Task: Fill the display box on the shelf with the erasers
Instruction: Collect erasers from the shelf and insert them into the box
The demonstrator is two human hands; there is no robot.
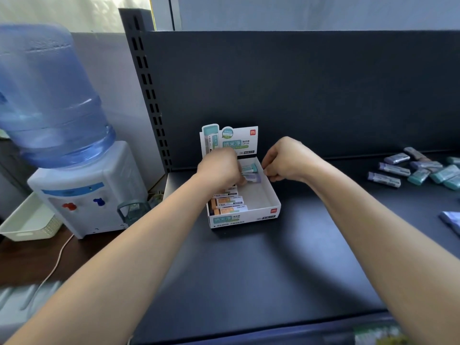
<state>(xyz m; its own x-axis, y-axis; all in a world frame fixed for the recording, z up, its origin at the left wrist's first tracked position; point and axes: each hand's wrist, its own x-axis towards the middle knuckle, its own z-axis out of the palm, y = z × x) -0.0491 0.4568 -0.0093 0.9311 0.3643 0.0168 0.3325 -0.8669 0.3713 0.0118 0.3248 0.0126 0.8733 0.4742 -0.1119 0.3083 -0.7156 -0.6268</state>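
Observation:
A white display box [270,199] with a printed upright back card stands on the dark shelf [261,265]. Several erasers lie in a row in its left half, orange-banded ones [227,204] nearest me. My left hand [220,168] is inside the box, fingers closed around a teal eraser [250,167] and a purple eraser [252,177] at the back. My right hand [286,159] hovers over the box's right wall, fingers curled shut; I cannot tell whether it pinches anything. The box's right half is bare.
A pile of loose teal and purple erasers [420,169] lies on the shelf at the right, with another packet [451,220] at the right edge. A water dispenser [74,170] and white basket [29,220] stand left of the shelf upright.

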